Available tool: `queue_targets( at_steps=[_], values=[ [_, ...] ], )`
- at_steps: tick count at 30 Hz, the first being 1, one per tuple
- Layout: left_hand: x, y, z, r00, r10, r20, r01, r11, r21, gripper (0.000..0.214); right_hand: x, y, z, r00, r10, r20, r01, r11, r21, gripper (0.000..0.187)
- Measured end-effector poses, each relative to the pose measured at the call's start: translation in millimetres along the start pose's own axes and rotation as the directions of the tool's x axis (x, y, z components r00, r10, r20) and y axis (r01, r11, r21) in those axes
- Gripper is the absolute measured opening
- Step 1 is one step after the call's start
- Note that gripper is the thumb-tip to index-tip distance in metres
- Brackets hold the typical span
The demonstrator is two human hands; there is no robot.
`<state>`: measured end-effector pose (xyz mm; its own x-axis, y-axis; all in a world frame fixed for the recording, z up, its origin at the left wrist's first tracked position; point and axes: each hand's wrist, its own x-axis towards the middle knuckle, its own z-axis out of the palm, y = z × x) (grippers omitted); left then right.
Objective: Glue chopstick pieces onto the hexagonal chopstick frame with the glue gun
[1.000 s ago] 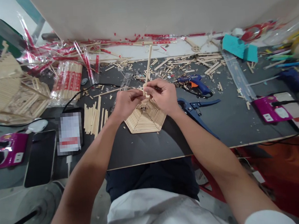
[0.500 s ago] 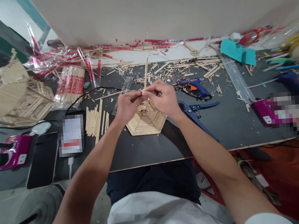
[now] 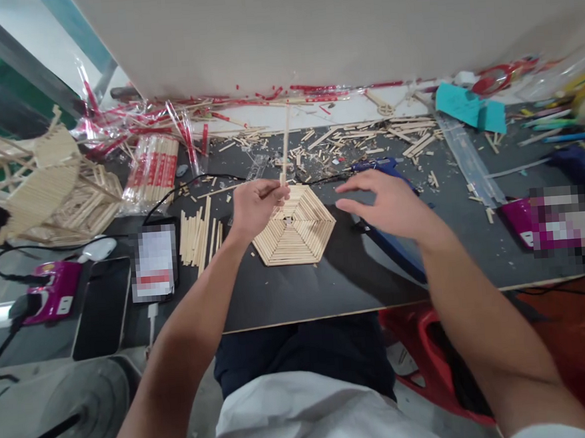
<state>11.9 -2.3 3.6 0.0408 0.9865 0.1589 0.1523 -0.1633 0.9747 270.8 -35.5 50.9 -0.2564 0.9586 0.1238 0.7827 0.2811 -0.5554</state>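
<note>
The long stick (image 3: 284,143) points toward the tabletop's (image 3: 287,293) far edge. The left hand (image 3: 254,207) pinches its near end. The right hand (image 3: 389,204) is open, holding nothing.

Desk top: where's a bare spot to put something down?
Barest is the black strip between the hexagon and the near edge. A second patch lies between the right hand and the purple box. The left hand pinches a stick there. Offcuts and wrappers crowd the back; phones and a stick pile fill the left.

Pale wood hexagon (image 3: 296,232) – matt black tabletop (image 3: 327,283) – glossy wrappers (image 3: 151,169).
</note>
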Motion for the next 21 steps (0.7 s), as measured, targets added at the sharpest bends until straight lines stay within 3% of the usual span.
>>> queue_targets(
  at_steps=[2,4,7,9,14,18,21],
  values=[
    [1,3,-6.8,0.997,-0.083,-0.001,0.083,0.995,-0.053,0.014,-20,26,-11,0.994,0.03,0.107,-0.012,0.987,-0.161,0.041],
    [0,7,-13.7,0.982,-0.177,0.065,0.183,0.978,-0.102,0.014,-42,51,-16,0.975,0.077,0.21,-0.011,0.954,-0.3,0.058],
    [-4,13,-20.3,0.935,-0.276,0.221,0.306,0.945,-0.115,0.016,-67,76,-19,0.954,0.157,0.255,-0.037,0.906,-0.421,0.085],
    [-6,15,-21.7,0.905,-0.308,0.293,0.35,0.931,-0.101,0.018,-76,81,-20,0.946,0.173,0.273,-0.027,0.884,-0.466,0.09],
    [-8,15,-22.8,0.857,-0.348,0.379,0.412,0.906,-0.101,0.027,-73,64,-28,0.911,0.191,0.367,0.039,0.844,-0.535,0.066],
    [-8,18,-25.6,0.793,-0.386,0.472,0.451,0.892,-0.029,0.029,-56,39,-37,0.868,0.193,0.458,-0.011,0.929,-0.37,0.037],
    [-9,21,-26.2,0.761,-0.387,0.52,0.441,0.897,0.023,0.029,-40,19,-41,0.864,0.209,0.458,-0.081,0.956,-0.283,0.021]
  ],
)
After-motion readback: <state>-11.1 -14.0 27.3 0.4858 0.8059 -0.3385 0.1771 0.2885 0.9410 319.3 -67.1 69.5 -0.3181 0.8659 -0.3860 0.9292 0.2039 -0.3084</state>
